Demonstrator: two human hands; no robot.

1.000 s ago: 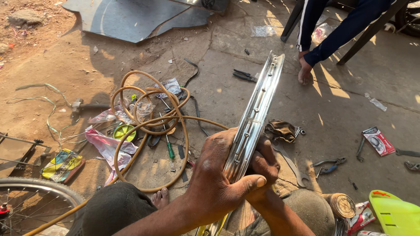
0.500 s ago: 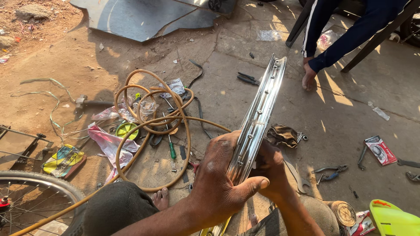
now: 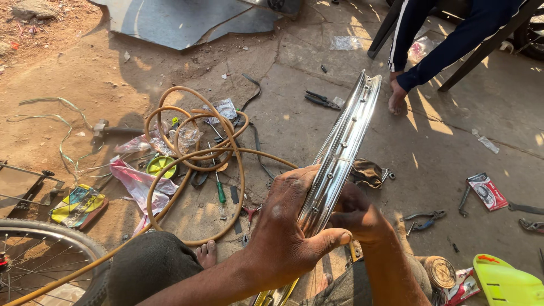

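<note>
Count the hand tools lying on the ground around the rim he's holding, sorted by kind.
Pliers: 3
Screwdrivers, green handle: 1
Hammers: 1
Total: 5
Other small tools at the right edge are too cut off to sort.

- Bare concrete lies open at twelve o'clock of the shiny chrome wheel rim [image 3: 340, 164], up to the black-handled pliers [image 3: 320, 100].
- At nine o'clock, the coiled tan rubber hose [image 3: 192, 164] and green-handled screwdriver [image 3: 219, 188] block the ground.
- At three o'clock, blue-handled pliers [image 3: 422, 220] lie near.
</note>
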